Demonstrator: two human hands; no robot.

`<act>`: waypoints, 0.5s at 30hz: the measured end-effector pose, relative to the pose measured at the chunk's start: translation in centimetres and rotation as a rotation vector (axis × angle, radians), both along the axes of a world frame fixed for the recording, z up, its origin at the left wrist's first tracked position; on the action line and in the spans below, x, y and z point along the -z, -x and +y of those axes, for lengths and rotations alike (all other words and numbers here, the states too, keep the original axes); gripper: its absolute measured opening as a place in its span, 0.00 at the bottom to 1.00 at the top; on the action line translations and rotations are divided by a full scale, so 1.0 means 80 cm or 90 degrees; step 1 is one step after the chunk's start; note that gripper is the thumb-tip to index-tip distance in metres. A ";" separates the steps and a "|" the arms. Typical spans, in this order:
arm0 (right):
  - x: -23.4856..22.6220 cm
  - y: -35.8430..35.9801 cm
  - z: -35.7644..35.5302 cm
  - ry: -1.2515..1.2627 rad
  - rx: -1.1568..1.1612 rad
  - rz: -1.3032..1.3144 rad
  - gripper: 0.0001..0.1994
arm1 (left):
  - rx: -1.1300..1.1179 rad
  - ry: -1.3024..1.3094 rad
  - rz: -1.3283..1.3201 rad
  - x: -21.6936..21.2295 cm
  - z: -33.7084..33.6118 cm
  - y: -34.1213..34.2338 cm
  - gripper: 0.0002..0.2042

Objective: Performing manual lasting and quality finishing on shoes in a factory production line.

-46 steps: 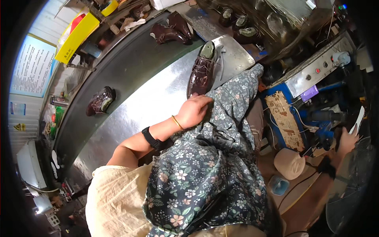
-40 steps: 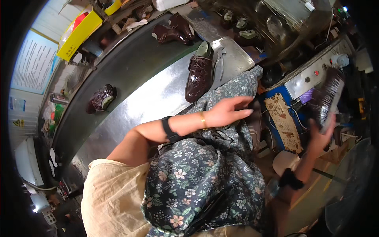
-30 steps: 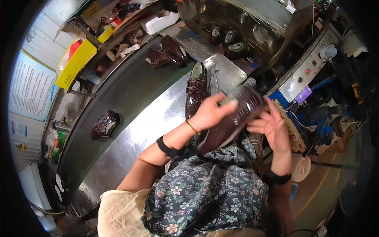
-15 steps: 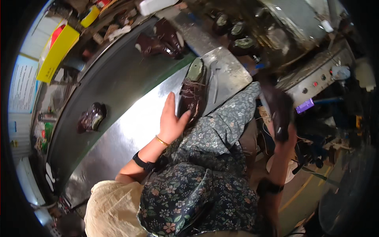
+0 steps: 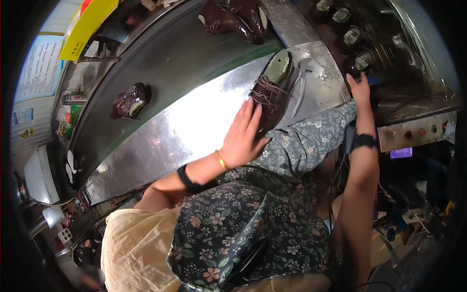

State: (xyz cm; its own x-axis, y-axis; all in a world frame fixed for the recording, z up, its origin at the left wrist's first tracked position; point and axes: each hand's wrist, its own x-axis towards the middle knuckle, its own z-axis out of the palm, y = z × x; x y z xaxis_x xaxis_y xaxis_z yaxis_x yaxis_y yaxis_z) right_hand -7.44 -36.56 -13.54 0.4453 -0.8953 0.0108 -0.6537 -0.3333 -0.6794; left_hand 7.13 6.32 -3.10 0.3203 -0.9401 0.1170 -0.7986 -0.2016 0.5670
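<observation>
2 hands (image 5: 242, 138), glossy shoe (image 5: 273, 103), metal tabletop (image 5: 168, 146)

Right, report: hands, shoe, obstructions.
Left hand open, against laced shoe on metal tabletop. Right hand at dark shoe upper right, grip unclear. Metal tool beside laced shoe, clear of both hands.

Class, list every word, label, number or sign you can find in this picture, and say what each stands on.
Wording is described, not copied.
Yellow box: dark print on its side.
White wall notice: many lines, too small to read.
Small blue sign: too small to read.
Yellow sign: a dark symbol, no words legible.
Purple packet: pale marks, too blurred to read.
Brown shoe by the left hand: no writing visible.
</observation>
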 end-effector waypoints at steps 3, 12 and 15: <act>-0.048 0.018 0.120 -0.106 -0.074 -0.237 0.19 | -0.114 -0.030 -0.097 0.016 -0.026 -0.010 0.56; -0.125 0.042 0.357 -0.355 -0.259 -0.274 0.14 | -0.105 -0.040 -0.155 0.036 -0.036 -0.070 0.51; -0.114 0.036 0.364 -0.435 -0.279 -0.353 0.25 | -0.076 -0.095 0.777 -0.008 -0.029 -0.082 0.25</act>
State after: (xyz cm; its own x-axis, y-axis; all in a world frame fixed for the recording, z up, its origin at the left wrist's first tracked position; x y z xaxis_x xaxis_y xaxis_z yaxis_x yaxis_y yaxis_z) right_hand -10.34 -7.45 -4.44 0.8276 -0.5434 -0.1410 -0.0968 0.1093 -0.9893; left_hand 13.68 4.00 -2.44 0.2288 -0.8764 -0.4239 0.2653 -0.3628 0.8933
